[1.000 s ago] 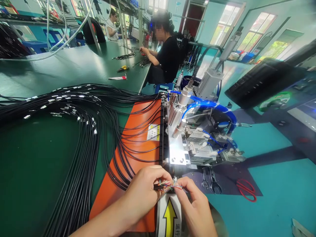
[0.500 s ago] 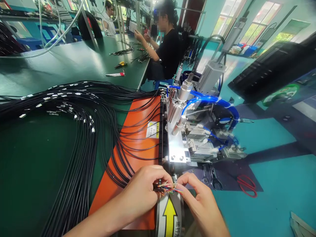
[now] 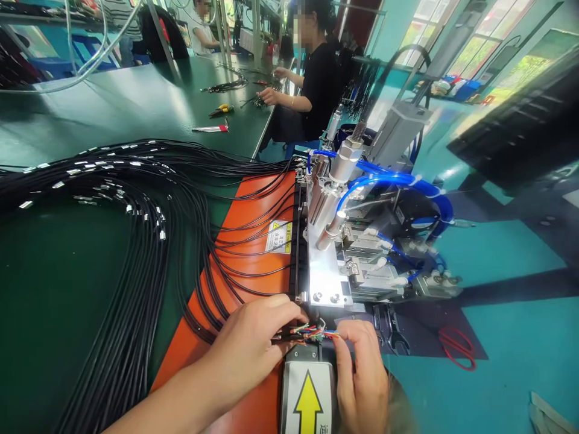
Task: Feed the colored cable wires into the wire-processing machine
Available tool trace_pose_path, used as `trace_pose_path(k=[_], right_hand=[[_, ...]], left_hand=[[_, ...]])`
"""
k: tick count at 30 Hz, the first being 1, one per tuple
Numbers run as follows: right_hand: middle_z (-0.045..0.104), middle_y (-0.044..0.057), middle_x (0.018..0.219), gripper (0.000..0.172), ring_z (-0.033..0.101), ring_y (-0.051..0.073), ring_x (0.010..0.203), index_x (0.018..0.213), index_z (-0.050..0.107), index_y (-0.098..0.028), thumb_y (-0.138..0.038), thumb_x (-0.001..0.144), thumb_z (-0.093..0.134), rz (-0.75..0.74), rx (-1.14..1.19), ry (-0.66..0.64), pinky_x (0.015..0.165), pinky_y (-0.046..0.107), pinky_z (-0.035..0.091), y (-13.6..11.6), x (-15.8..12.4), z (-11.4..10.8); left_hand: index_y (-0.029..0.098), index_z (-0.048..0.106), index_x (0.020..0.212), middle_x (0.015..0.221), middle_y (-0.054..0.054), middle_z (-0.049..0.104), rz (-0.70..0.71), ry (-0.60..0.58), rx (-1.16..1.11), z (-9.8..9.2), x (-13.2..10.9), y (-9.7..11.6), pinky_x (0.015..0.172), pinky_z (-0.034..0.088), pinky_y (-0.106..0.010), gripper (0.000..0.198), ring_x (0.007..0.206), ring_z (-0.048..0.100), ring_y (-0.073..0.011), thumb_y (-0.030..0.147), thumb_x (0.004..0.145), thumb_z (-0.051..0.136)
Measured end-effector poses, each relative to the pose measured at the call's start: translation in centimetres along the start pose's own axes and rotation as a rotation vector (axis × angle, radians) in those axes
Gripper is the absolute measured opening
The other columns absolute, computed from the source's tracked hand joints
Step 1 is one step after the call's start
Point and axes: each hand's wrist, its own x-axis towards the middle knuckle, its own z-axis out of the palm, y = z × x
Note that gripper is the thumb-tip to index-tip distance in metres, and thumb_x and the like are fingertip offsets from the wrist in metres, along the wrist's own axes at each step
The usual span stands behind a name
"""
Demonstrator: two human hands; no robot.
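Note the governing relation: the wires (image 3: 316, 331) span the gap between your two hands, their long axis running left to right, square across the direction of the arrow (image 3: 308, 395). Your left hand (image 3: 253, 334) is closed on the black cable ends (image 3: 283, 339), its fingers partly hiding them. Your right hand (image 3: 364, 367) has thumb and forefinger brought together at the wires' free tips; the exact contact is too small to confirm. Both hands are equally close: the left at the jacketed side, the right at the tips.

The wires sit above the near end of the machine (image 3: 328, 265), which stands directly ahead of them and limits forward clearance. To your left, an orange panel (image 3: 275, 282) slopes beneath the cables (image 3: 136, 289), which spread over the green desk (image 3: 136, 111). To your right, wrenches (image 3: 394, 334) lie on a dark surface beside the machine. Farther along the desk are pliers (image 3: 221, 110); a co-worker (image 3: 321, 81) sits at its edge, well apart from your hands.
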Motion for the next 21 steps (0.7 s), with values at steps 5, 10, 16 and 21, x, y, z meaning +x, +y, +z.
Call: trace_pose_path(k=[5,10,16,21], right_hand=[[0.048,0.003,0.078,0.018,0.044,0.017,0.075,0.085,0.046,-0.02,-0.004,0.085,0.037,-0.115,-0.005,-0.014,0.067,0.031,0.038,2.4,-0.3,1.1],[0.047,0.002,0.078,0.021,0.043,0.016,0.073,0.085,0.046,-0.02,0.0,0.081,0.04,-0.168,0.045,-0.002,0.065,0.032,0.037,3.0,0.0,1.4],[0.048,0.001,0.074,0.017,0.047,0.015,0.072,0.08,0.045,-0.02,-0.006,0.086,0.037,-0.043,0.101,-0.056,0.064,0.028,0.039,2.5,0.1,1.1],[0.051,-0.001,0.07,0.014,0.049,0.015,0.067,0.075,0.048,-0.021,-0.023,0.087,0.041,0.314,0.18,-0.126,0.061,0.025,0.038,1.4,0.2,0.7]], left_hand=[[0.018,0.058,0.082,0.077,-0.001,0.056,0.044,-0.084,0.141,-0.3,0.3,-0.8,0.063,0.037,-0.022,0.019,0.071,0.052,-0.0155,0.005,0.079,0.045],[0.017,0.056,0.078,0.076,-0.002,0.054,0.085,-0.121,0.174,-0.3,0.5,-1.0,0.059,0.036,-0.022,0.018,0.069,0.051,-0.0158,0.008,0.083,0.041],[0.017,0.057,0.088,0.068,-0.001,0.055,0.299,-0.215,0.437,-0.5,0.7,-0.9,0.052,0.031,-0.024,0.023,0.06,0.051,-0.0152,0.011,0.088,0.034],[0.021,0.053,0.11,0.06,0.001,0.056,0.49,-0.089,0.758,0.2,0.8,-0.8,0.045,0.026,-0.027,0.037,0.049,0.049,-0.0149,0.004,0.089,0.027]])
